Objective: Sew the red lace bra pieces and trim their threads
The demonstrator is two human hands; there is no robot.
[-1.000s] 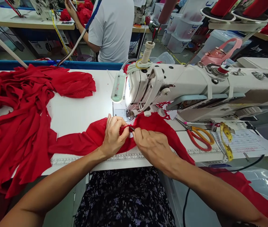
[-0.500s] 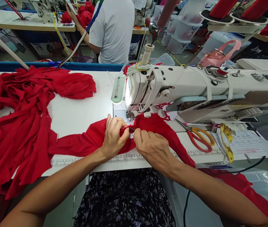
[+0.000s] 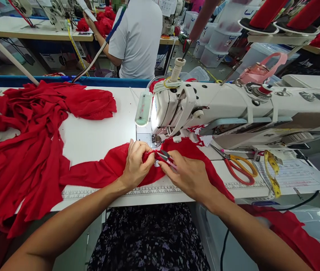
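Note:
My left hand (image 3: 137,162) pinches the edge of a red fabric piece (image 3: 111,162) lying across the table's front, just below the sewing machine's needle area. My right hand (image 3: 189,174) is closed around small thread snips (image 3: 168,159), whose parted dark blades point left at the fabric edge by my left fingertips. A small white label (image 3: 156,163) shows on the fabric between the hands. Behind them stands the white sewing machine (image 3: 205,101) with its lamp lit. The red fabric runs on to the right, passing partly behind my right hand.
A large heap of red fabric (image 3: 30,146) covers the left side. Orange-handled scissors (image 3: 240,167), a yellow tape measure (image 3: 272,173) and papers (image 3: 301,175) lie at the right. A printed ruler (image 3: 140,192) follows the front edge. Another person (image 3: 140,37) works beyond the table.
My right hand has opened its grip somewhat and turned, so the snips now show with blades apart. My left hand keeps its pinch on the fabric. The whole view has shifted slightly.

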